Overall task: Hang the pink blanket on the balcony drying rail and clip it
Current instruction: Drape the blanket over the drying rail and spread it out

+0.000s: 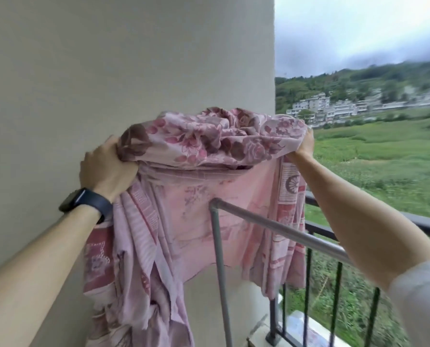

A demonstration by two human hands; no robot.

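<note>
The pink flowered blanket [183,196] is bunched up and held in the air in front of the wall, its loose folds hanging down past the rail's end. My left hand [106,166], with a dark watch on the wrist, grips the bunched left end. My right hand [306,144] grips the right end, its fingers hidden behind the cloth. The grey metal drying rail [279,227] runs from its corner post at the centre toward the lower right, below the blanket's raised top. No clip is in view.
A plain white wall [133,58] fills the left and centre. The black balcony railing [334,284] stands behind the rail at the right, with green fields and distant buildings beyond. A low ledge [296,324] lies at the railing's foot.
</note>
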